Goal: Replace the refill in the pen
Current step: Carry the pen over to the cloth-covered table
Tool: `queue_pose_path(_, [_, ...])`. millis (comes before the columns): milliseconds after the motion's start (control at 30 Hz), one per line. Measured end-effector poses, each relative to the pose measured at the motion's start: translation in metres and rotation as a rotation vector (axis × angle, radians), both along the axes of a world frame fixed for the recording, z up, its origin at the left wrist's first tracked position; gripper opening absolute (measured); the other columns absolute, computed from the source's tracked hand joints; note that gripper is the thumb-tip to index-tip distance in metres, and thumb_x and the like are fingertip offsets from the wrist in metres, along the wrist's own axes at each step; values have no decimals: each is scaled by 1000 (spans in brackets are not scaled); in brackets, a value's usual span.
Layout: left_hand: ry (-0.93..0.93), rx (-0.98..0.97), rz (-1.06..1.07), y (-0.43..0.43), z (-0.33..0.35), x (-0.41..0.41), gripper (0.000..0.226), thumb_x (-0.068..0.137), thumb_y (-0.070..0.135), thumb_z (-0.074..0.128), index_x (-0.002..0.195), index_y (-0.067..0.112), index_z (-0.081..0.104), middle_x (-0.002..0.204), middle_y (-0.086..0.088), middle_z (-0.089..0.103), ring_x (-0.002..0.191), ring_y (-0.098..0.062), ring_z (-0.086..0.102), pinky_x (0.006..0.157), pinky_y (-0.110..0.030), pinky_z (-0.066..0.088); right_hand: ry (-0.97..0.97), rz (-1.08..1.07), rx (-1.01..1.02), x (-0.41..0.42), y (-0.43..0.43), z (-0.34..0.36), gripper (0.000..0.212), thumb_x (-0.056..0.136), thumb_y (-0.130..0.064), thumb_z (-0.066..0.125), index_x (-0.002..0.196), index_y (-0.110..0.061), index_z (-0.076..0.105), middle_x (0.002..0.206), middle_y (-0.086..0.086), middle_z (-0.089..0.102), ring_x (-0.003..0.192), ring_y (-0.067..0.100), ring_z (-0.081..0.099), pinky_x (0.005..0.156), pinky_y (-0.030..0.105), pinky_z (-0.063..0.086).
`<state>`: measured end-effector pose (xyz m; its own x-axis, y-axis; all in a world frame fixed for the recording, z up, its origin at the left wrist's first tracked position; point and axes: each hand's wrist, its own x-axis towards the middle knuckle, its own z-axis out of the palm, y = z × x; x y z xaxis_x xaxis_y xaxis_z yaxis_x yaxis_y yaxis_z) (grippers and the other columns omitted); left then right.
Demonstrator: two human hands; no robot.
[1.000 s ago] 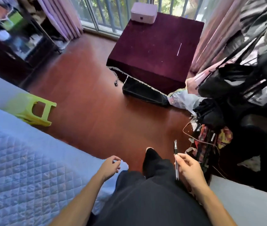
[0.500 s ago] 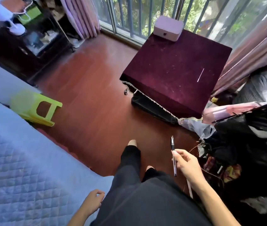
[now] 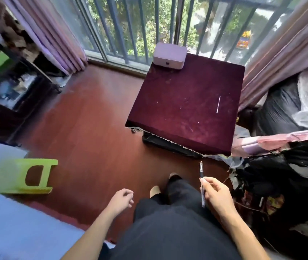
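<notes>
Now the pen [image 3: 202, 182] is gripped between the fingers of the right hand [image 3: 216, 195], its tip pointed away over the floor [image 3: 85, 132]. A refill [image 3: 218, 104] is seen well ahead on the table [image 3: 183, 109]. The left hand [image 3: 120, 200] is loosely curled, holding nothing.

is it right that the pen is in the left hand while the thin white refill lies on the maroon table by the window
Not quite. The head view shows the pen pinched in the right hand; the left hand is empty, loosely curled. The rest holds: the thin white refill lies on the maroon table by the window.
</notes>
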<state>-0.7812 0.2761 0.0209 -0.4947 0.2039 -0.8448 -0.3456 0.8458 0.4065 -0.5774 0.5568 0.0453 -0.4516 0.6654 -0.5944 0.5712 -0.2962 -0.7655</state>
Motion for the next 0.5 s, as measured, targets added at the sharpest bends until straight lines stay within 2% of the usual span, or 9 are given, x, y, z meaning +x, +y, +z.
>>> queue_pose_path(133, [19,82,-22,67,7,-58,11,103,2,50,105,4,61,78,-10,62,58,-11,57,40,-8,42,2,-40,-9,-37,32,-4,10,103,-16,71,97,-16,79,64,-12,75,50,-3,54,54,7,48])
queue_pose_path(267, [22,74,-25,118,4,-101,12,103,4,50,107,5,61,82,-13,64,58,-12,56,41,-8,42,16,-57,-30,-80,76,-7,11,104,-18,70,98,-16,79,64,-11,73,50,-1,54,56,10,49])
queue_pose_path(500, [-37,-10,33,157,-1,-144,11,104,2,48,108,3,58,71,-9,59,52,-15,48,40,-15,36,22,-44,-46,-138,143,-9,13,104,-25,70,96,-22,79,62,-16,70,51,-2,53,59,9,49])
